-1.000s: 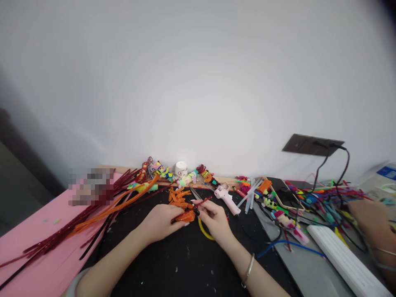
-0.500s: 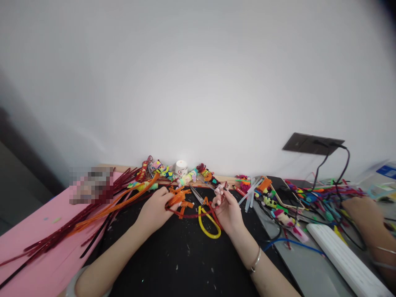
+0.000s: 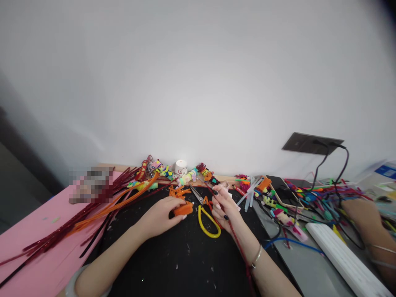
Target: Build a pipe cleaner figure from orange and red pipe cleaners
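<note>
Pinched in my left hand (image 3: pixel 163 215) is a small orange pipe-cleaner piece (image 3: pixel 184 209), held low over the black mat (image 3: pixel 173 264). My right hand (image 3: pixel 225 208) has its fingers closed around a dark red pipe cleaner (image 3: pixel 237 241), whose long end trails down along my wrist and forearm. Between the hands lie scissors (image 3: pixel 209 236) with a yellow loop handle, blades pointing away from me; part of the handle is behind my right fingers. More orange pieces (image 3: pixel 178 191) lie just beyond my left hand.
Dark red pipe cleaners (image 3: pixel 89 206) spread over the pink surface (image 3: pixel 37 243) at left. Small colourful figures (image 3: pixel 187 177) and a white cup (image 3: pixel 181 167) line the wall. A phone (image 3: pixel 283 192), white power strip (image 3: pixel 343 255) and another person's hand (image 3: pixel 361 210) are at right.
The dark red pipe cleaner stretched between both hands before; now it hangs from my right hand along the forearm. My left hand has shifted slightly right and nearer, keeping the orange piece.
</note>
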`<action>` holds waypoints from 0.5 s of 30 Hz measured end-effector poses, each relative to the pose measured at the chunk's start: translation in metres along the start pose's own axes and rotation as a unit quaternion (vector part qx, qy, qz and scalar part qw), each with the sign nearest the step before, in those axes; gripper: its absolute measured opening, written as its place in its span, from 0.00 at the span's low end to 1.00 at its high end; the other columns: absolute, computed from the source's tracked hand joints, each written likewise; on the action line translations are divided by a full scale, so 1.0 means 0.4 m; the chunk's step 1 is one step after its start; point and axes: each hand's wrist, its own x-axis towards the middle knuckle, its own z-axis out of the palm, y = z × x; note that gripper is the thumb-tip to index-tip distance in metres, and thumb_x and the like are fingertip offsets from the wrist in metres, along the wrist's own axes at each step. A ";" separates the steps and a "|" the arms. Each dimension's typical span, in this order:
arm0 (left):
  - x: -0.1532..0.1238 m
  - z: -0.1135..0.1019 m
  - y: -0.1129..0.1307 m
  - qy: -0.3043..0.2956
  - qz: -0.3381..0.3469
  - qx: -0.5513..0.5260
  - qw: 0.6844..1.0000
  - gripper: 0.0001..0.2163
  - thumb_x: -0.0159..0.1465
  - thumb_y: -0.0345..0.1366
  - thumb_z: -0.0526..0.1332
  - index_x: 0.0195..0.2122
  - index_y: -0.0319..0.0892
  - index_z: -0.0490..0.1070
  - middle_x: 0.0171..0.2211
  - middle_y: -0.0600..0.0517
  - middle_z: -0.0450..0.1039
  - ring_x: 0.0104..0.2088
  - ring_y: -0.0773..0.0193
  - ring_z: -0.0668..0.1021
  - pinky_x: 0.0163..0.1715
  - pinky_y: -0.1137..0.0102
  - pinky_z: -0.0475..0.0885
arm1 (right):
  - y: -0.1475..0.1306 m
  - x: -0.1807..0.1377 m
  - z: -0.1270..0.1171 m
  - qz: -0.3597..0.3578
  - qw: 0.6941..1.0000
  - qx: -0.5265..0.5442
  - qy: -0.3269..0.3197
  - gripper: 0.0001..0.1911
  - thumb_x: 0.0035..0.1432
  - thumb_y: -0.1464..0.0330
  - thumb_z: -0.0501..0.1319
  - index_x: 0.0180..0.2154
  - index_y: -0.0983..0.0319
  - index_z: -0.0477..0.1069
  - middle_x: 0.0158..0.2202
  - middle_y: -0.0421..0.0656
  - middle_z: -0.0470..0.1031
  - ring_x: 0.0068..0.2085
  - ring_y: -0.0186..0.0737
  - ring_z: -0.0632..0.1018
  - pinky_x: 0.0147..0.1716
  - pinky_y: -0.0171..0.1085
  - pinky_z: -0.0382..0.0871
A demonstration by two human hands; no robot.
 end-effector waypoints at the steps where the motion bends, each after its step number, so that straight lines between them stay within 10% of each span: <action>1: -0.002 0.001 0.010 -0.021 -0.004 0.003 1.000 0.14 0.62 0.40 0.62 0.48 0.44 0.73 0.38 0.49 0.77 0.37 0.57 0.78 0.38 0.66 0.71 | 0.006 0.000 0.000 0.008 1.000 -0.007 -0.005 0.09 0.57 0.68 0.67 0.39 0.58 0.69 0.19 0.30 0.69 0.11 0.19 0.49 0.09 0.22 0.44; 6: -0.005 -0.002 0.039 -0.050 0.020 0.021 0.998 0.09 0.60 0.39 0.65 0.39 0.43 0.74 0.37 0.49 0.75 0.37 0.56 0.76 0.38 0.65 0.70 | 0.021 -0.003 0.005 0.049 0.999 -0.017 -0.005 0.09 0.57 0.64 0.67 0.35 0.64 0.75 0.27 0.41 0.78 0.12 0.20 0.60 0.09 0.23 0.53; 15: 0.005 0.016 0.001 0.090 0.056 -0.064 0.992 0.11 0.67 0.35 0.57 0.44 0.43 0.79 0.41 0.45 0.79 0.43 0.57 0.78 0.47 0.64 0.71 | 0.018 -0.025 0.049 0.029 0.999 -0.022 -0.001 0.15 0.51 0.71 0.70 0.43 0.61 0.77 0.43 0.47 0.81 0.30 0.34 0.79 0.21 0.28 0.72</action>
